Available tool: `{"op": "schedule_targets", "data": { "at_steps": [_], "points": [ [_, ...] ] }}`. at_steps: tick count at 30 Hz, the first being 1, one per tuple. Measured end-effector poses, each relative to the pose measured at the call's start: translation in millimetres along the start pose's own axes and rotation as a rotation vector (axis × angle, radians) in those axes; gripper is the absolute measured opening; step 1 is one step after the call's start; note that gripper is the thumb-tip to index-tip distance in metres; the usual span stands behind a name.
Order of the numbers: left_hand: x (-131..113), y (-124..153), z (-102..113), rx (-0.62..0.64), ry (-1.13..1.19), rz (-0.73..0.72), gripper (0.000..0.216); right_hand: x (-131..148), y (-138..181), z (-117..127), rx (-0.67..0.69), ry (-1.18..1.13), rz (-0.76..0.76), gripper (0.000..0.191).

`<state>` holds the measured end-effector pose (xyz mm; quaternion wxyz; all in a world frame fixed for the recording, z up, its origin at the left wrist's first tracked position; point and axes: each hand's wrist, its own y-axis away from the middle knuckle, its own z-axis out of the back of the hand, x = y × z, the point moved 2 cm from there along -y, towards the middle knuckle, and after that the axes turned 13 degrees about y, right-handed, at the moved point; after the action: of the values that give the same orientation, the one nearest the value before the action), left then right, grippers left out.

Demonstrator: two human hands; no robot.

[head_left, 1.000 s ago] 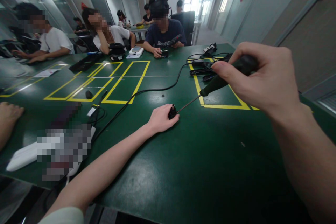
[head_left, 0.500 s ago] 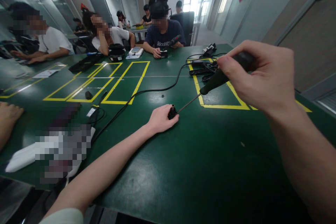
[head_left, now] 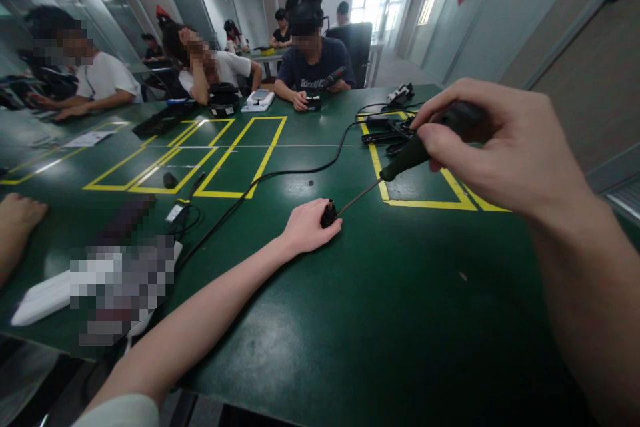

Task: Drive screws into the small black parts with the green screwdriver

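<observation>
A: Entry one?

B: Black piece [head_left: 328,215], small, quantity one. It is sitting at the tabletop [head_left: 390,307] with a narrow end pointing upward; fingers are hiding its underside.

A: Held by?

B: Left hand [head_left: 309,227]. It is grasping the piece from the left, the thumb lying along the piece's near side.

A: Entry two?

B: Screwdriver [head_left: 400,165], dark green handle, thin metal shaft. It is slanting down from the right of the piece, its tip ending at the piece's right side. Whether the tip is touching, I cannot tell.

A: Held by?

B: Right hand [head_left: 495,140]. It is gripping the handle, above and right of the piece.

A: Surroundings?

B: Yellow tape outline [head_left: 430,205], lying right of the piece and beyond it. Black items [head_left: 377,138], a cluster, lying farther beyond the piece. Black cable [head_left: 287,172], running behind the piece from the left toward that cluster. Dark lump [head_left: 170,180], resting well left of the piece. Co-worker in a dark blue shirt [head_left: 320,60], sitting far beyond the piece and holding a black-and-red tool [head_left: 334,77]. Another person's hand [head_left: 23,213], resting far left of the piece.
</observation>
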<state>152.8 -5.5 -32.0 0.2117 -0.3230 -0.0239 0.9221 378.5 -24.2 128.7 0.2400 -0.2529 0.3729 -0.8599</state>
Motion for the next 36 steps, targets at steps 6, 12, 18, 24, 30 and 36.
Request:
{"op": "schedule_targets", "data": {
  "at_steps": [6, 12, 18, 24, 30, 36],
  "points": [
    [-1.0, 1.2, 1.7, -0.009, 0.009, 0.010, 0.016, -1.5, -0.1, -2.0, -0.014, 0.038, -0.009, 0.019],
    [-1.7, 1.7, 2.0, 0.001, 0.023, 0.005, 0.011, -4.5, 0.3, -4.2, -0.008, -0.006, -0.029, 0.017],
    [1.0, 0.4, -0.1, -0.005, 0.025, 0.019, 0.019, -5.2, -1.5, -11.2, 0.104, -0.091, -0.171, 0.029],
    [2.0, 1.1, -1.0, -0.013, 0.051, 0.002, 0.017, -6.9, -2.5, -9.9, 0.145, -0.072, -0.252, 0.029],
    [10.7, 0.6, 0.4, 0.022, 0.242, 0.003, 0.028, -4.7, -2.7, -6.8, 0.077, -0.063, -0.284, 0.027],
    [14.5, -2.8, 0.4, -0.053, 0.191, 0.008, 0.019, 1.3, -3.3, -5.6, 0.020, -0.091, -0.297, 0.026]
  ]
}}
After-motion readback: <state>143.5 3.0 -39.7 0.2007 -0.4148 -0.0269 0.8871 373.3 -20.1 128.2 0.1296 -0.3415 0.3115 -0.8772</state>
